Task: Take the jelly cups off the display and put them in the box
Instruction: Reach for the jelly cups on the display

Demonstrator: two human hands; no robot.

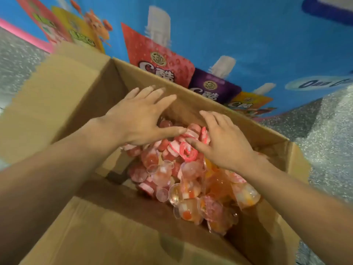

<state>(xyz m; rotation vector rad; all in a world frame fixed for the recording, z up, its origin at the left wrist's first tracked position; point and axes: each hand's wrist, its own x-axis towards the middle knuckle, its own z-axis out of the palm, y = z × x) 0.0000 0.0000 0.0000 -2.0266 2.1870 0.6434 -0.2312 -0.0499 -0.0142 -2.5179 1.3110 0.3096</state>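
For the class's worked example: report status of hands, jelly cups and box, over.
Left hand open, right hand open, both spread above the pile. Jelly cups heaped in the box, flaps open. Nothing blocking the opening.

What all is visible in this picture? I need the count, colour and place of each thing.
cardboard box: one, brown, centre, flaps open
jelly cups: many, uncountable; pink, red, orange, clear; heaped in the box
display panel: one, blue, behind the box
pouch pictures: several; red, purple, yellow; on the panel
floor: grey, speckled, beside the box
left hand: one, fingers spread, over the heap's far end
right hand: one, fingers spread, over the heap, beside the left
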